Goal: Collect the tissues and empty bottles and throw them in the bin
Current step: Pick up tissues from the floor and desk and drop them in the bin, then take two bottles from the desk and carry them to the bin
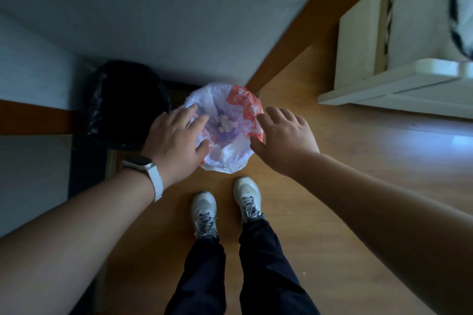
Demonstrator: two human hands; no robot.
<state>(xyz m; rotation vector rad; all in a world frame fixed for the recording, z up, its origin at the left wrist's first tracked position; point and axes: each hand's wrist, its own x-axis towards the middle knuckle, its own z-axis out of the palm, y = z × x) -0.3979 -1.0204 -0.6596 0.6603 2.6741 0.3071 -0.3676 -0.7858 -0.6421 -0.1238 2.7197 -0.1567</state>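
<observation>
Standing over the bin [225,161] and looking straight down into it. Reaching out with both hands, well apart from each other, one on either side of the opening. Holding the left hand [176,140] flat across the left rim, fingers straight and slightly spread, thumb out toward the middle, gripping nothing; hard to tell whether the fingertips press on the liner or only hang above it. Holding the right hand [284,135] at the opposite rim, fingers loose and fanned, thumb pointing inward, likewise clasping nothing; cannot tell whether touching the plastic. Wearing a watch [139,162] with a pale strap on the left wrist. Seeing the bin directly between the two hands, lined with a white plastic bag printed in red, its edge folded out over the rim. Finding the tissues [226,123] as a small crumpled white clump down in the bottom of the liner, between the hands and just past the left fingertips. Noting a black bag [128,105] just outside the left hand, close beside the bin. Below the hands, nearer the body, on a wooden floor [332,186]: two pale sneakers [204,210], dark trousers [204,276] above them. Well off past the right hand, pale furniture [384,79], blurred. Beyond both hands, a grey wall [179,7].
</observation>
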